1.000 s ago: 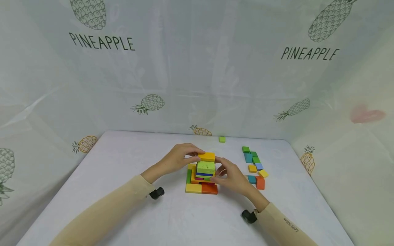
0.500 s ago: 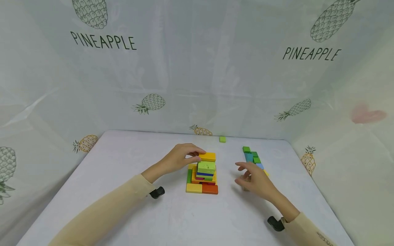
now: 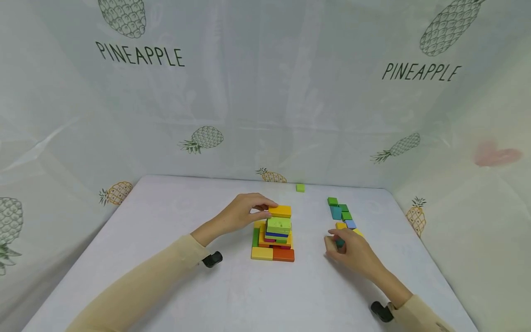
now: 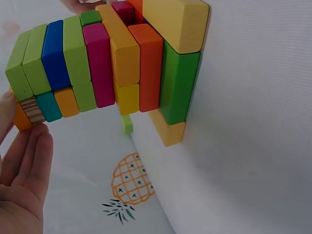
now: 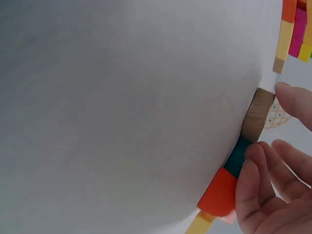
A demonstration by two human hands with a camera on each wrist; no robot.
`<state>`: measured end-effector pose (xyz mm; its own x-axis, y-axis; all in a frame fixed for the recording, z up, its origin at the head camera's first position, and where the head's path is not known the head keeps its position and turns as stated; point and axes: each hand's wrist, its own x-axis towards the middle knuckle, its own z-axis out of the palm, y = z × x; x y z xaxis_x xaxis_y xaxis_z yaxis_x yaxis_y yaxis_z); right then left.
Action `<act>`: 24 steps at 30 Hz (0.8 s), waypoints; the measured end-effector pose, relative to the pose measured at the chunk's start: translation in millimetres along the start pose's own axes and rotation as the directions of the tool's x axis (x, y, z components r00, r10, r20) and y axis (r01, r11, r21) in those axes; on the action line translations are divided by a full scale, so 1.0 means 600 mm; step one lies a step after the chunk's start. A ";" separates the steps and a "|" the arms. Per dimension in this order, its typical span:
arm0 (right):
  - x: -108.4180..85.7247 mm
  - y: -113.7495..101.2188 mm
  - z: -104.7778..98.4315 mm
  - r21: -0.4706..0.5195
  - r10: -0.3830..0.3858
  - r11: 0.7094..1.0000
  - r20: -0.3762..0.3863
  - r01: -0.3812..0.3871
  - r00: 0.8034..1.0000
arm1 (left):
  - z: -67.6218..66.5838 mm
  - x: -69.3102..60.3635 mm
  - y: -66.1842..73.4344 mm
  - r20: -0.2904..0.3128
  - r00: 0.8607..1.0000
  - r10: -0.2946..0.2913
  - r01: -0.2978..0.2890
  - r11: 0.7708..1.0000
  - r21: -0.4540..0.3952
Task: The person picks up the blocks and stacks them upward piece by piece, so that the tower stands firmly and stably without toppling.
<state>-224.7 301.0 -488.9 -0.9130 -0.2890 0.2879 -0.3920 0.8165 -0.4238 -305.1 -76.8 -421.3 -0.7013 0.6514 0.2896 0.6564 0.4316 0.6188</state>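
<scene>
Steadying, apparently, the multicoloured stepped wooden-block tower (image 3: 277, 235) at centre, left hand (image 3: 245, 210) pinches its orange-yellow rectangular top block (image 3: 280, 211). To the right, right hand (image 3: 353, 251) sits narrow about a plain brown wooden block (image 5: 257, 115), spacing likely matching its length; whether gripped, cannot tell.

The stacked blocks (image 4: 73, 56) look like painted wood, smooth with a soft satin sheen. A bare block (image 5: 258, 114) shows pale wood grain, matt and uncoated, and a striped block (image 4: 33, 110) shows light and dark grain. The worktop (image 3: 265, 295) appears covered in matt, finely textured white cloth. The hanging sheet (image 3: 265, 92) looks thin, creased and faintly glossy; the beige sleeve (image 3: 145, 281) is matt cloth
</scene>
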 end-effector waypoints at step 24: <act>0.001 -0.019 -0.005 0.037 0.061 0.997 0.175 -0.069 0.983 | -0.003 0.000 -0.001 0.022 1.000 -0.021 0.021 1.000 0.017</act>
<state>-220.4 292.8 -481.5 -0.9409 -0.3213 0.1068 -0.3322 0.8153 -0.4743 -305.8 -78.4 -420.2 -0.7086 0.6559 0.2602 0.6465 0.4556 0.6119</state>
